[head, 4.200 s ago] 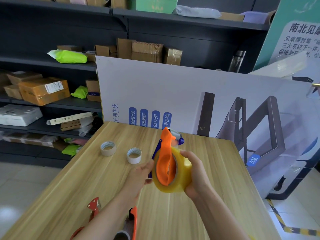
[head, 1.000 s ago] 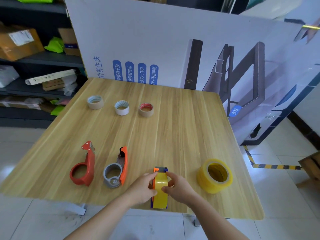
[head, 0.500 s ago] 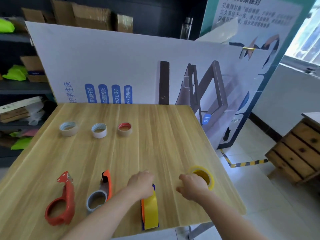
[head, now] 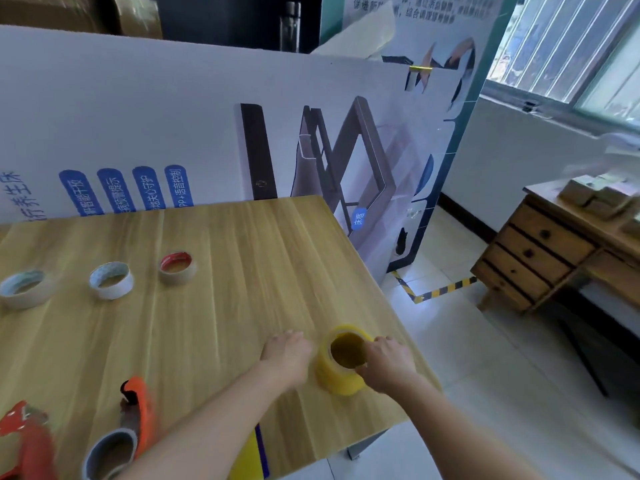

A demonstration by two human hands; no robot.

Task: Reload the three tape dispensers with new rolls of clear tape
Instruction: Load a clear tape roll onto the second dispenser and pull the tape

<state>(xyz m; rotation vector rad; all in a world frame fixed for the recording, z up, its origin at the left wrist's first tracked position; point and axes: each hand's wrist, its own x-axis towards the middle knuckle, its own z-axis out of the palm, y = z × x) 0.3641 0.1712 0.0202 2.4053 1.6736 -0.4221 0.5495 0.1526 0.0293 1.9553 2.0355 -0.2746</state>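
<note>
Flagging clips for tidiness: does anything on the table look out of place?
The loaded tape dispenser lies at the near edge of the table, possibly overhanging, partly hidden by the left forearm. Nothing else stands out.

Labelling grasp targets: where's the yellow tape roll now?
Head view: yellow tape roll sits hole-up near the table's front right corner, between left grip and right grip, which pinches its rim.

Yellow tape roll [head: 337, 382], wood-grain table [head: 242, 289], red-rimmed core [head: 177, 277], orange dispenser [head: 142, 407], black-and-yellow floor stripe [head: 440, 291].
</note>
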